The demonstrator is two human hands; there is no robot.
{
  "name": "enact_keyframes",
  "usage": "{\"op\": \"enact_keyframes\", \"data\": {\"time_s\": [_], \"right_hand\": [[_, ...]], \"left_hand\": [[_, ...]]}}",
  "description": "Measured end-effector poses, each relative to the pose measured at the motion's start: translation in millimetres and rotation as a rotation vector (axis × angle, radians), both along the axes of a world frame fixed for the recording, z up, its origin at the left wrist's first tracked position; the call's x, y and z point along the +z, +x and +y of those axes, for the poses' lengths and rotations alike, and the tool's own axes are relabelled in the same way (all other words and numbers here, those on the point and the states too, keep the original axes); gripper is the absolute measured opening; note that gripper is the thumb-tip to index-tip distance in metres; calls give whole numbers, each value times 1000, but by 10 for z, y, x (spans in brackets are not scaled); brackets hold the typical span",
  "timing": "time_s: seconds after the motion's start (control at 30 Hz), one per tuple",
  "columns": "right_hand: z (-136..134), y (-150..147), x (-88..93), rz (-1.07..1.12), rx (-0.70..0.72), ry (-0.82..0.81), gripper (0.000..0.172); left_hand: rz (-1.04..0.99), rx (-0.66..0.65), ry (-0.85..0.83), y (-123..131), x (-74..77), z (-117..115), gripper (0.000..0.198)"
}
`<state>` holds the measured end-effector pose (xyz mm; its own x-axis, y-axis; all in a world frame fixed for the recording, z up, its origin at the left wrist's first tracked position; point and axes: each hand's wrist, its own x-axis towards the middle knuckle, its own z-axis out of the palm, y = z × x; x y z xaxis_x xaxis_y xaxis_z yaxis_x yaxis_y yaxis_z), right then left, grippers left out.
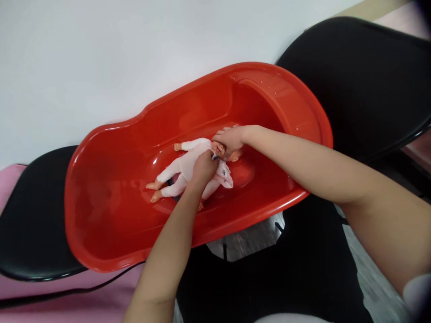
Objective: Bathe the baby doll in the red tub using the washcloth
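A baby doll point(170, 171) in white clothes lies on its back inside a red baby bathtub point(101, 202), feet to the left and head to the right. My right hand point(231, 138) curls over the doll's head from above and covers part of it. At the doll's neck and chest, my left hand point(205, 165) is closed; a small dark blue bit shows at its fingertips, too small to name. A pale pink frilled cloth point(225, 175) with a dark print spreads beside the doll's neck. Something dark, partly hidden, lies under the doll's legs.
The tub rests across two black chairs, one at the left point(37, 215) and one at the right point(363, 85). Behind it stands a white wall point(111, 54). A black cable point(111, 281) runs below the tub over pink fabric point(84, 303).
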<state>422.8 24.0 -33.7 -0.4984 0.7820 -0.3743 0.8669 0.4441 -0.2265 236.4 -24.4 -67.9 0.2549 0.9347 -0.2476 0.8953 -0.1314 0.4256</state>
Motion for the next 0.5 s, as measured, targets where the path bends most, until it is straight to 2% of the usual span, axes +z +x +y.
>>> {"op": "enact_keyframes", "data": {"time_s": [0.5], "right_hand": [[1, 22, 14, -17, -24, -1, 82]], "left_hand": [[-84, 37, 46, 11, 14, -18, 9]]}}
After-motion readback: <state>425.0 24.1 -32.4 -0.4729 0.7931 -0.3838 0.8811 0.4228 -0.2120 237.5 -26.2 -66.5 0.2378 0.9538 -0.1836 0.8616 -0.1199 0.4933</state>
